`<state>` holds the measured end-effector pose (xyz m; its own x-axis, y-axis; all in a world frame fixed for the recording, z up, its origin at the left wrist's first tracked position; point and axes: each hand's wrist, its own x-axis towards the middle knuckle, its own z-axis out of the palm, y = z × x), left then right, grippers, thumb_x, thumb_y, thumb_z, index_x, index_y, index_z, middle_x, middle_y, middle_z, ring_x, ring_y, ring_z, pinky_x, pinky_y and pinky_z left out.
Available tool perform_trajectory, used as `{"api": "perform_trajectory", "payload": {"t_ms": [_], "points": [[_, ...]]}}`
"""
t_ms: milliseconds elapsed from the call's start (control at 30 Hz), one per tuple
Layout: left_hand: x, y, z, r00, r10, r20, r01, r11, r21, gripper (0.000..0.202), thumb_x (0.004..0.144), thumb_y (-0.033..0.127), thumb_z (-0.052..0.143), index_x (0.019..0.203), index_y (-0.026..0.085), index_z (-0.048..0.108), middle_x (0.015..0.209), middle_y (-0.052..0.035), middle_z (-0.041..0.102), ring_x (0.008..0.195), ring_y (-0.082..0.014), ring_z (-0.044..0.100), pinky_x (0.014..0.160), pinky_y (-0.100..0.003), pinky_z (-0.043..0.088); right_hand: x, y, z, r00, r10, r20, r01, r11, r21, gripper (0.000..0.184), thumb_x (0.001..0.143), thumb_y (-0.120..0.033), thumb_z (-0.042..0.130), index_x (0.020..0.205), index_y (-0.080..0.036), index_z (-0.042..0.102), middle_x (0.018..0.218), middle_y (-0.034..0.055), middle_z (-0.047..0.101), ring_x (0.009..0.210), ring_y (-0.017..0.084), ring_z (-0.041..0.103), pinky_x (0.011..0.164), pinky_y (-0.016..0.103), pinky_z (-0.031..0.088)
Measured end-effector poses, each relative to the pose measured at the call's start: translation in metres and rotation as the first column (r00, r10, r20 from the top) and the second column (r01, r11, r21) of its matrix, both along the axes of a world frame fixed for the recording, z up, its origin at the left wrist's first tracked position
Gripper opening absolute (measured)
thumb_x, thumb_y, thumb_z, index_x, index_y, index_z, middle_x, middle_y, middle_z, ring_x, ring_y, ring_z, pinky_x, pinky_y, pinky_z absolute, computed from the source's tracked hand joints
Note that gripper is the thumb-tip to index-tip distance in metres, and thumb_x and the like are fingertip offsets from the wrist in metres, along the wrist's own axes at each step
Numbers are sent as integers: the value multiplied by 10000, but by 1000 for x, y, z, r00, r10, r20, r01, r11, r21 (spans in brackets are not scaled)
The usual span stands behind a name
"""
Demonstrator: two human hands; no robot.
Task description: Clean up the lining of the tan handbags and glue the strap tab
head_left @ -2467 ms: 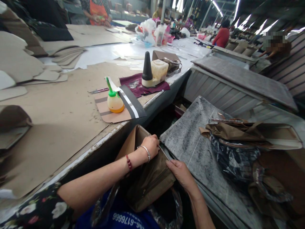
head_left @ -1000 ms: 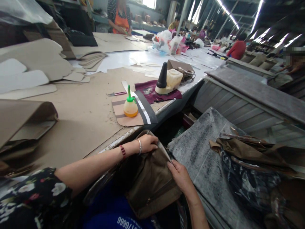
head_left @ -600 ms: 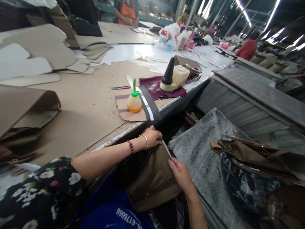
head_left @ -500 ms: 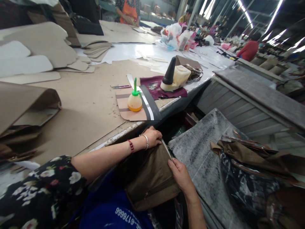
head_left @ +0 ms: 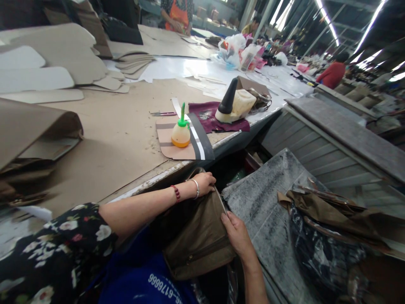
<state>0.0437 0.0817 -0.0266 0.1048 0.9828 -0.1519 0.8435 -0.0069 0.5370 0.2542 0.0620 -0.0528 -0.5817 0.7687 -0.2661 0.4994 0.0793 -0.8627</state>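
Note:
A brown bag (head_left: 201, 242) with a zipper across its side rests over my lap, against the blue apron (head_left: 136, 274). My left hand (head_left: 205, 184) is closed on the far end of the bag's top edge, with its fingertips partly hidden. Lower down the same edge, my right hand (head_left: 236, 230) pinches the rim, thumb on the near side. Between the two hands the edge runs fairly straight. Beyond them on the table, a squeeze bottle (head_left: 180, 134) with a green spout and orange liquid stands on a striped panel (head_left: 164, 145).
A pale container with a black cone (head_left: 229, 96) sits on purple material (head_left: 202, 110) at the table edge. Stacked panels (head_left: 57, 55) and a brown bag piece (head_left: 34, 126) lie left. At right, a grey board (head_left: 256, 211) adjoins brown bags in plastic (head_left: 325, 249). Co-workers (head_left: 177, 17) are farther back.
The view has shifted slightly. Both hands keep their grip on the bag's edge, and the bag has hardly moved.

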Motion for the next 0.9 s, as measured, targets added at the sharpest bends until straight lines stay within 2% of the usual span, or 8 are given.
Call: {"api": "perform_trajectory", "payload": {"t_ms": [167,300,567,700,900], "points": [[2,0,5,1000,17,-7,-17,1000,-23,99,722,241,598,667,164,567,852,-16,552,759,-145,535,684,-216,410,-1,-1,2,999,-5,-32,3,999,-44,347,816,-477,405,773,-160,541,710,25,564,715,177,530,645,250,416],[2,1,6,1000,23,-17,-24,999,-32,111,712,244,611,654,166,559,839,-11,561,758,-146,539,676,-211,408,-1,-1,2,1000,-9,-17,8,1000,-26,351,811,-479,413,787,-159,556,721,34,569,735,186,531,658,255,417],[6,7,-1,996,82,-29,-84,996,-43,151,665,280,651,666,163,557,785,-13,579,719,-151,538,607,-218,401,2,-2,5,998,-4,-58,-1,997,-82,328,825,-452,410,802,-153,544,716,28,554,719,174,522,645,251,416],[7,8,-2,994,106,-31,-108,993,-54,162,638,291,660,644,169,555,715,3,576,660,-143,531,566,-218,392,3,-3,5,999,-6,-46,4,998,-62,322,825,-435,415,799,-145,553,721,33,555,714,175,522,648,252,413],[10,7,2,989,136,-52,-139,988,-66,124,643,274,638,646,172,567,713,-3,597,674,-148,546,564,-218,392,-2,1,6,995,-2,-95,0,1000,-19,322,829,-376,400,1048,-168,510,1002,59,573,950,185,507,847,269,381]]}}
